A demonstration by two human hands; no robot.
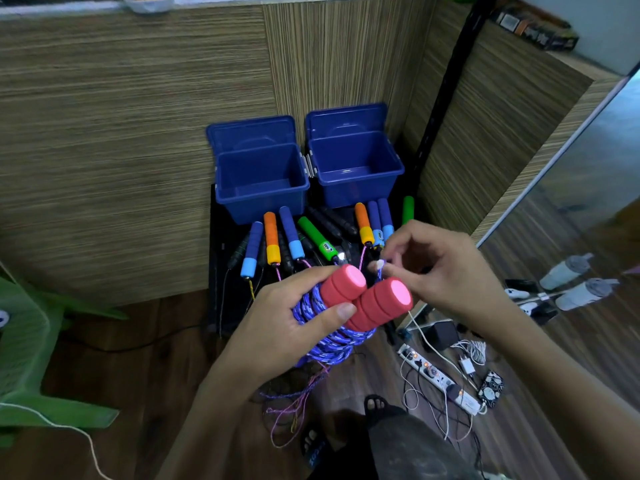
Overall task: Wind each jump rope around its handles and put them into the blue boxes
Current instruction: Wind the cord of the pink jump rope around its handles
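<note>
My left hand [294, 317] grips a pair of red foam handles [367, 299] with purple rope [325, 341] wound around their lower part. Just above the handles, my right hand [436, 268] pinches the end of that purple rope between thumb and fingertips. Behind my hands, two blue boxes stand open with nothing visible inside, the left box [259, 181] and the right box [356, 161]. Several unwound jump ropes [294, 233] with blue, orange, green and black handles lie in a row in front of the boxes on a black stand [235, 299].
Loose purple and pink rope ends [294, 403] hang down off the stand toward the wooden floor. A white power strip [436, 375] with cables lies at the right. A green plastic chair [31, 341] stands at the left. My feet [377, 407] are below.
</note>
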